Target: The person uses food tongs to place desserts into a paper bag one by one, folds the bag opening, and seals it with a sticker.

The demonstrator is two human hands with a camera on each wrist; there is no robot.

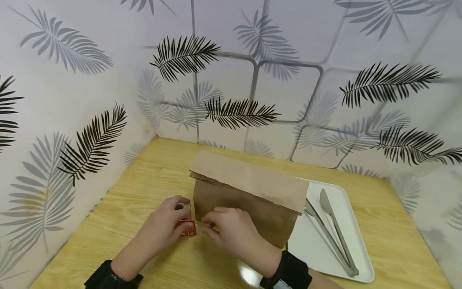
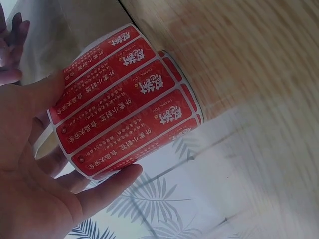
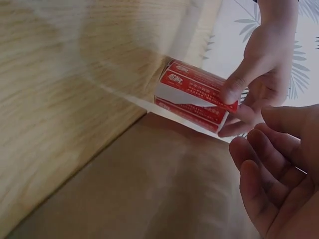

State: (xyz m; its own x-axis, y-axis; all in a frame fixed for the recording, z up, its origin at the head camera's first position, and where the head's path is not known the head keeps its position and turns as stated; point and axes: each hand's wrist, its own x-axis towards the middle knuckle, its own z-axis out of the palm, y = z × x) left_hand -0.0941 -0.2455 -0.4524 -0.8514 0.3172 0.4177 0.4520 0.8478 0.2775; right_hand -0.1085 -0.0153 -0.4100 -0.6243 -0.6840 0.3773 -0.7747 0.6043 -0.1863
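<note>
A roll of red stickers (image 2: 124,99) with white lettering stands on the table by the bag's left end. My left hand (image 1: 167,220) grips its upper part, thumb on one side and fingers on the other. In the right wrist view, a bare white strip shows between the stickers on the roll (image 3: 194,94). Close beside the roll is my right hand (image 1: 231,230), its fingers loosely bent and thumb apart from them, with nothing seen between them. Behind that hand stands a brown paper bag (image 1: 231,196), its top folded over toward me.
On the right, a white tray (image 1: 306,249) holds a metal knife (image 1: 326,202) and another long metal utensil (image 1: 330,237). The bag overlaps the tray's left side. Leaf-patterned cloth (image 1: 231,92) rises behind the wooden table (image 1: 162,164) and along its sides.
</note>
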